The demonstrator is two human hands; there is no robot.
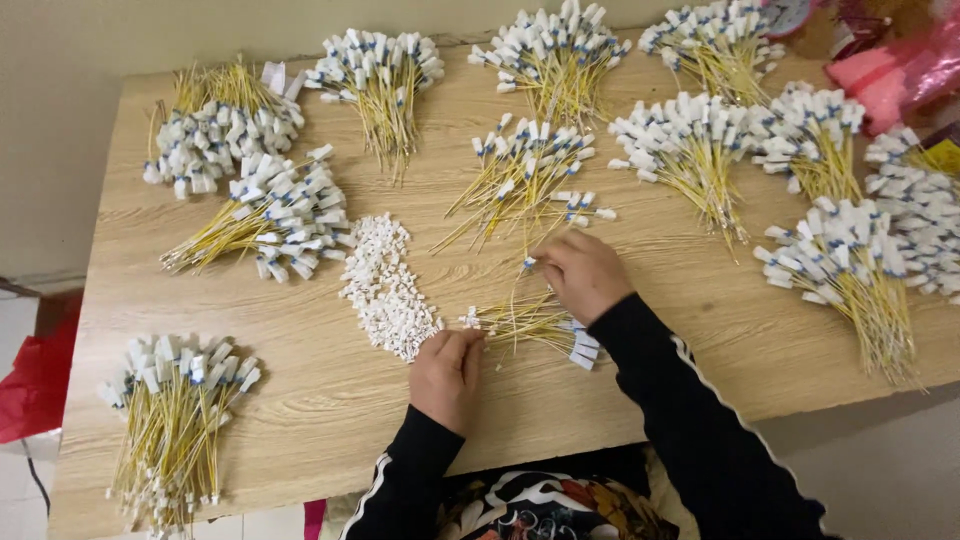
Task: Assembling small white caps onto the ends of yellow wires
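Note:
My left hand rests on the wooden table, fingers pinched at the near end of a small loose bunch of thin yellow cables with white-and-blue plugs. My right hand reaches over that bunch, fingertips pinching one yellow cable by its plug end, just below a fanned bundle of cables. Beside my left hand lies a heap of small white caps. Both arms wear black sleeves with a white stripe.
Several tied bundles of the same yellow cables lie around the table: one at the front left, two at the left, several along the back and right. Pink bags sit at the back right corner. A red bag lies on the floor.

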